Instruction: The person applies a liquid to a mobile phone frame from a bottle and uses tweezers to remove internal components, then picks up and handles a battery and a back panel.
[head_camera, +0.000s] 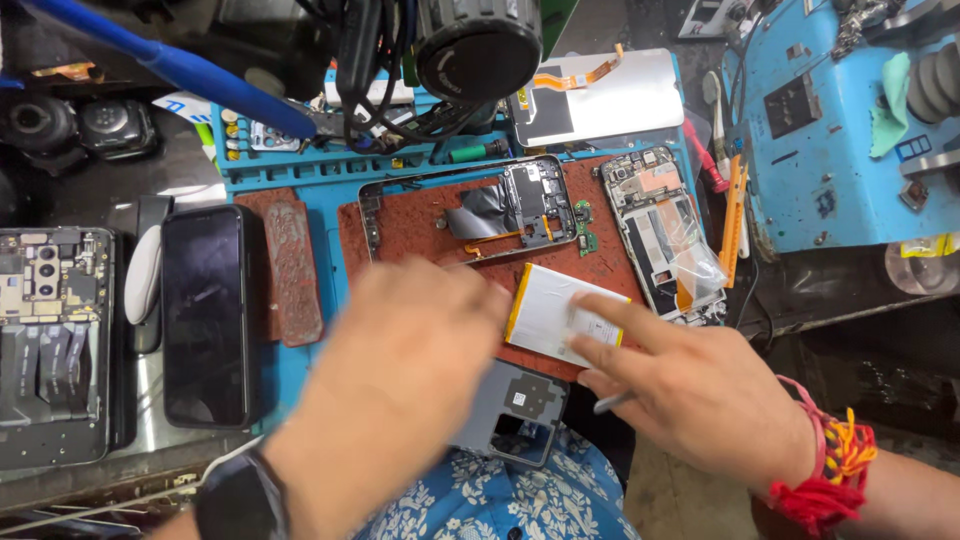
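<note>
Battery (555, 315), flat, white and yellow-edged, lying on the reddish work pad (420, 225) at the near edge of the blue mat (330, 180), just in front of the stripped phone frame (470, 210). Right hand (690, 385) laid over its near right corner, index finger stretched out flat across the white face and the other fingers loosely curled, grip open and clamped on nothing; thin grey stick, perhaps a tool, peeking from under the palm, though whether held or merely covered cannot be told. Left hand (400, 370) blurred in motion just left of the battery, fingers loosely spread, grip seemingly wide and empty, contact with the cell impossible to confirm. Judged from the layout: mid-repair, cell out of its housing and being steadied or positioned on the pad; next move likely calling for a flat, gentle lift by the edges, without bending the cell or snagging the orange flex ribbon on the frame behind. Grey back cover (515, 410) resting below the pad, above a blue floral garment (520, 495). Second opened phone (665, 235) with exposed board to the right, dark phone (205, 315) face up to the left, display panel (600, 95) at the far side of the bench.
</note>
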